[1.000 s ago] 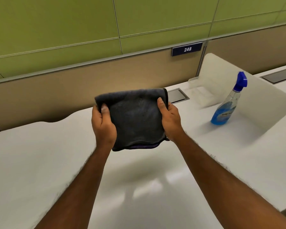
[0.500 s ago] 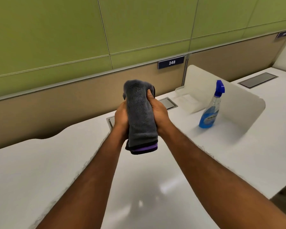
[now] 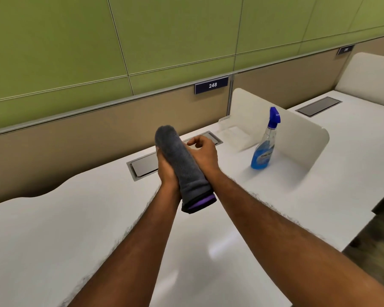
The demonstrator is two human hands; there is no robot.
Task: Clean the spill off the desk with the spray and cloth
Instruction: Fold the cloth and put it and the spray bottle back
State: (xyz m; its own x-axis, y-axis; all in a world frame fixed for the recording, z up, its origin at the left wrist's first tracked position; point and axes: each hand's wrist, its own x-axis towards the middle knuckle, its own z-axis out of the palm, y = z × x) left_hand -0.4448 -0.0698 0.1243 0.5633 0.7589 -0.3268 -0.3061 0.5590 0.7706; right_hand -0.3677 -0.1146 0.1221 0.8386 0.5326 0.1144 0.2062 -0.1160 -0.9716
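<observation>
Grey cloth (image 3: pixel 182 165), folded into a narrow roll, is held above the white desk (image 3: pixel 53 229). Left hand (image 3: pixel 167 171) fingers wrap the roll from the left. Right hand (image 3: pixel 205 155) rests against its right side, fingers loosely curled. Spray bottle (image 3: pixel 264 147) stands right of the cloth, unobstructed, before a white divider (image 3: pixel 302 138). A cable hatch (image 3: pixel 144 167) lies behind the cloth, partly hidden.

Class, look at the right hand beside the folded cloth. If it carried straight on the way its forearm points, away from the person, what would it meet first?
Probably the metal cable hatch set in the desk, just beyond the right hand; the hand's height above it is unclear.
</observation>
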